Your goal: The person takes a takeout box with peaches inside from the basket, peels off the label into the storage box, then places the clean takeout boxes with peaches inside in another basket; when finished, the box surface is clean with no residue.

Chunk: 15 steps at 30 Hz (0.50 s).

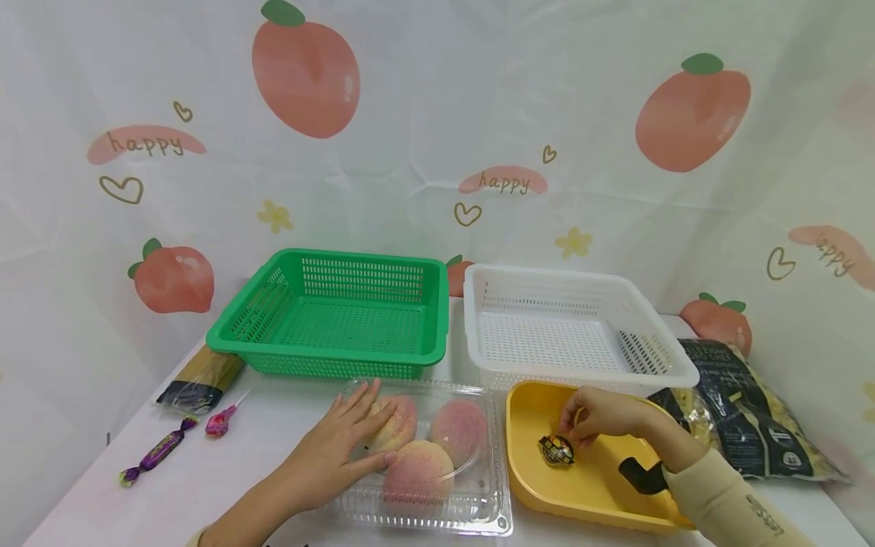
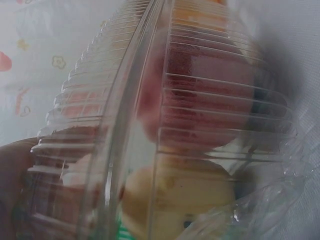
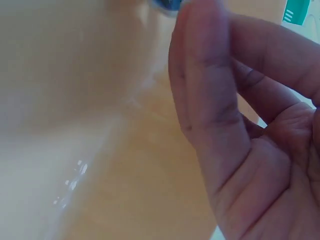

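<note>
A clear plastic clamshell box (image 1: 478, 486) holds three pink and yellow peaches (image 1: 418, 472). On its lid lies my left hand (image 1: 335, 448), fingers spread and straight. The left wrist view looks through the ribbed side of the box at a reddish peach (image 2: 210, 95) and a yellower one below. Inside a yellow tray (image 1: 601, 486), my right hand (image 1: 601, 416) pinches the edge of a small black and gold wrapped candy (image 1: 556, 450) between thumb and fingers. Only a dark, shiny bit of the candy shows past the fingertips in the right wrist view.
Behind stand a green basket (image 1: 349, 323) and a white basket (image 1: 547, 342). To the left lie a bundle of thin sticks (image 1: 205, 377), a lollipop (image 1: 219, 422) and a purple wrapped candy (image 1: 159, 451). At right is a black printed bag (image 1: 745, 418).
</note>
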Tool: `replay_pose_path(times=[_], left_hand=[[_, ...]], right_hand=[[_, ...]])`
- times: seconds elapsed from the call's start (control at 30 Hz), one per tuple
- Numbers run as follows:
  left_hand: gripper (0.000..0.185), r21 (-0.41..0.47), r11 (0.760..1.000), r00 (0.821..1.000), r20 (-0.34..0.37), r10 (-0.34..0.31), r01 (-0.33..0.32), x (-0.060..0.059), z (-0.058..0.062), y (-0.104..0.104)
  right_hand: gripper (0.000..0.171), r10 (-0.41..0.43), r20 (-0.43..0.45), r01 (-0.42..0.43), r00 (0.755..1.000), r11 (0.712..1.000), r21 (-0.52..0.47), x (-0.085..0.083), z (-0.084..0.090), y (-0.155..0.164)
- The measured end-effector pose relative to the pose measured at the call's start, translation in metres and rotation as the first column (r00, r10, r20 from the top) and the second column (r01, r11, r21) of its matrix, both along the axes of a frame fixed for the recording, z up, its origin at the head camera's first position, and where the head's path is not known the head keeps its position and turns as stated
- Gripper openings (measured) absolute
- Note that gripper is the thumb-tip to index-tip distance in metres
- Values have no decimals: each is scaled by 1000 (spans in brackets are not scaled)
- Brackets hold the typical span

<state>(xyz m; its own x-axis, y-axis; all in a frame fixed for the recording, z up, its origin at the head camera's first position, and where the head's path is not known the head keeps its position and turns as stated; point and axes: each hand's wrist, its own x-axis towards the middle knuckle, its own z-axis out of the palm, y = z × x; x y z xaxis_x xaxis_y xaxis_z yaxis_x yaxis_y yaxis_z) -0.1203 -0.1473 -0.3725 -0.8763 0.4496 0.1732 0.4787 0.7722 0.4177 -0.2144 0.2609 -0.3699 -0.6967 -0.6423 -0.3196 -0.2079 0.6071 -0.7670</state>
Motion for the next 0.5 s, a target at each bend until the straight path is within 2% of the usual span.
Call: replay_pose_path(times=[0.23,0.5], left_hand=[[67,4,1000,1000,-3,9,-9,-1,-2,0],[67,12,1000,1000,-14,15,-14,-1,-4,-1]], right_hand=[[7,4,-20,-4,1000,1000,3,0,1,0],[8,-23,2,23,1000,1000,14,2,4,-4]])
